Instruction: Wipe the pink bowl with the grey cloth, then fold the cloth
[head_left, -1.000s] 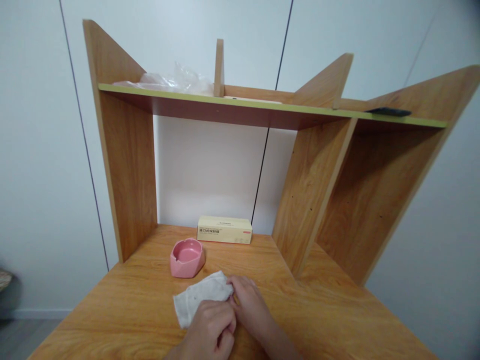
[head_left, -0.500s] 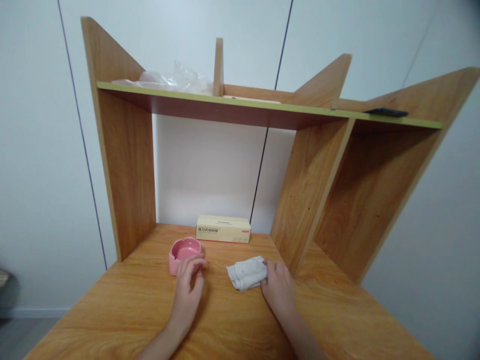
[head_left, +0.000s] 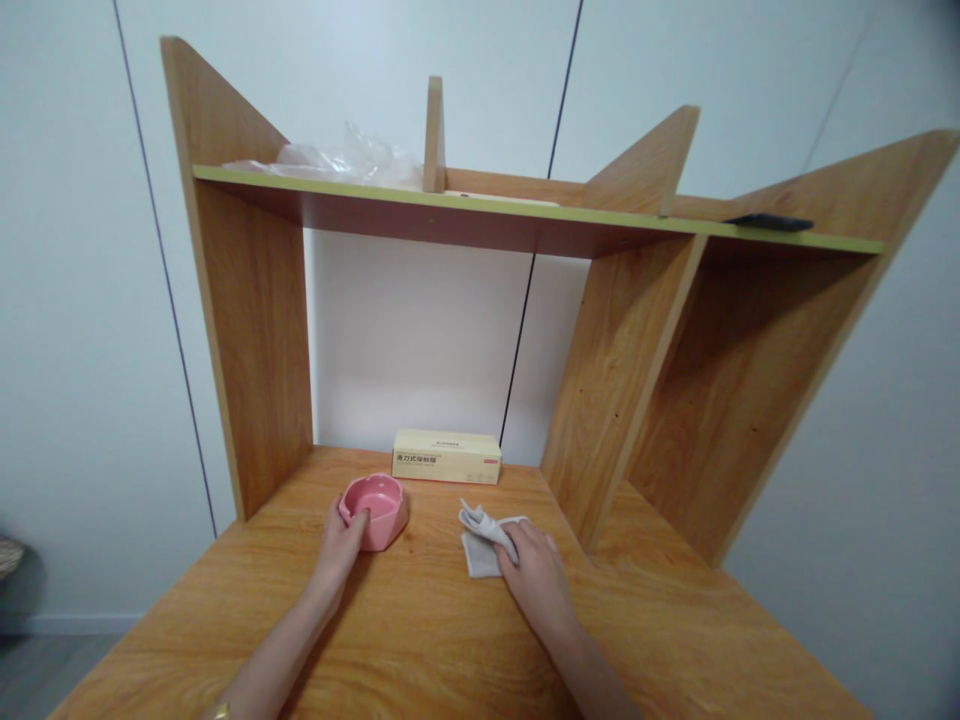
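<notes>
My left hand (head_left: 341,540) grips the near left side of a pink ashtray (head_left: 386,528), with the thumb over its rim. The ashtray is faceted, with notches in the rim, and rests on the wooden desk (head_left: 420,640). To the right, my right hand (head_left: 534,565) is closed on a light grey cloth (head_left: 484,555). Part of the cloth is bunched up under the fingers, while a flat corner lies on the desk. My right fingertips are partly hidden in the folds.
Behind the ashtray and cloth stands a long cream box (head_left: 446,460) with printed lettering. A wooden shelf unit (head_left: 262,350) rises around the desk's back. On its upper shelf lie clear plastic bags (head_left: 352,165) and a flat dark object (head_left: 770,222).
My left hand has moved left and taken hold of the ashtray, which has turned slightly. My right hand has shifted left over the cloth and bunched up part of it.
</notes>
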